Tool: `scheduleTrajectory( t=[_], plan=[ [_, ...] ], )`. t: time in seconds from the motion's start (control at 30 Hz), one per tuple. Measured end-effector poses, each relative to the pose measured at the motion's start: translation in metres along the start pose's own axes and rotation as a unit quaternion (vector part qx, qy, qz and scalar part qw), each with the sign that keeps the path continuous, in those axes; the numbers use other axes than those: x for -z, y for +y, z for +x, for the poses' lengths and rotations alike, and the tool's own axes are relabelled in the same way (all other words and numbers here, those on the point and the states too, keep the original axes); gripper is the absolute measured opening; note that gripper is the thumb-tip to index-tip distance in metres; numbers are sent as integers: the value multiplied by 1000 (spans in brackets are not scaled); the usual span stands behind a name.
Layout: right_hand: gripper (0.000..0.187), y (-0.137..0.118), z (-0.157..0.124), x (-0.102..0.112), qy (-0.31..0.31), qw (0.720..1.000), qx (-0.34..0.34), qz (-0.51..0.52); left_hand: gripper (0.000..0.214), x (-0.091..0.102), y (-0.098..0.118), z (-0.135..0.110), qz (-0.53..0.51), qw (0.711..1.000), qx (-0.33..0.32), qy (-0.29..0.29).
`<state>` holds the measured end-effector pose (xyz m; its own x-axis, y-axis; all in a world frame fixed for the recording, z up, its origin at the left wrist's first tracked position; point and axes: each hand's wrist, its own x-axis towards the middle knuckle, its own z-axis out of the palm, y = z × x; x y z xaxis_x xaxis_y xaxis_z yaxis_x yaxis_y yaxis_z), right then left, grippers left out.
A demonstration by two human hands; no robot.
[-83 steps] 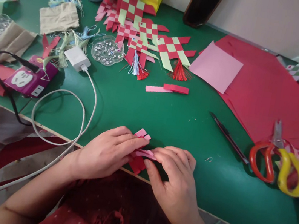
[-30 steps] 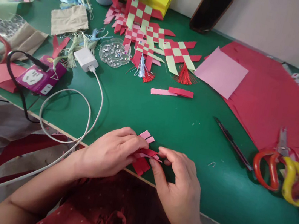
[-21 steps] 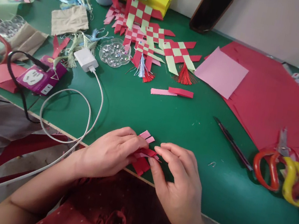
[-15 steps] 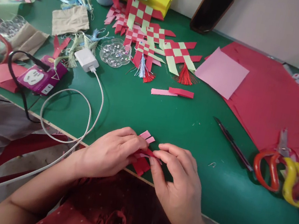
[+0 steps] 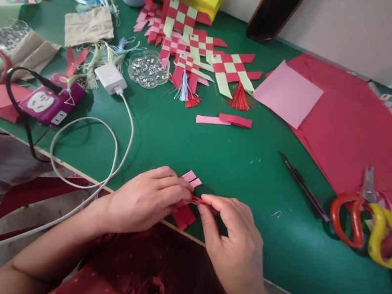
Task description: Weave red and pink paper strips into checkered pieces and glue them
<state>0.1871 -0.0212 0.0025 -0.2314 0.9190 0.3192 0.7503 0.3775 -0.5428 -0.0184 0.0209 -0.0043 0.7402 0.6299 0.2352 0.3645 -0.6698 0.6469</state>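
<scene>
Near the front edge of the green table point(image 5: 238, 164), my left hand point(image 5: 144, 201) presses down on a small woven piece of red and pink paper strips point(image 5: 185, 213). Its fingers are curled over the piece, and pink strip ends stick out beyond them. My right hand point(image 5: 235, 239) pinches a red strip end of the same piece between thumb and forefinger, right beside my left fingertips. Most of the weave is hidden under both hands.
Two loose strips, pink and red point(image 5: 223, 119), lie mid-table. Finished red-and-green woven pieces with tassels point(image 5: 210, 61), a tray of googly eyes point(image 5: 148, 68), pink paper point(image 5: 287, 93) on red sheets point(image 5: 364, 130), a knife point(image 5: 302, 186), scissors point(image 5: 371, 221), a charger with cable point(image 5: 111, 80).
My right hand's fingers have closed from loosely spread to a pinch on the red strip. My left hand has stayed pressed on the weave. The view shifted slightly.
</scene>
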Motion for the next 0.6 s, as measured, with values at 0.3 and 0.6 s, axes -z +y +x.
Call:
scheduleTrajectory(
  t=[0.3,0.6],
  plan=[
    [11,-1,-4,1,-7,1000,-6,-12,16,0,0,0,-10,1000,-1,3],
    [17,0,-3,-1,-12,999,-32,-25,19,1,1,0,-12,1000,16,14]
  ],
)
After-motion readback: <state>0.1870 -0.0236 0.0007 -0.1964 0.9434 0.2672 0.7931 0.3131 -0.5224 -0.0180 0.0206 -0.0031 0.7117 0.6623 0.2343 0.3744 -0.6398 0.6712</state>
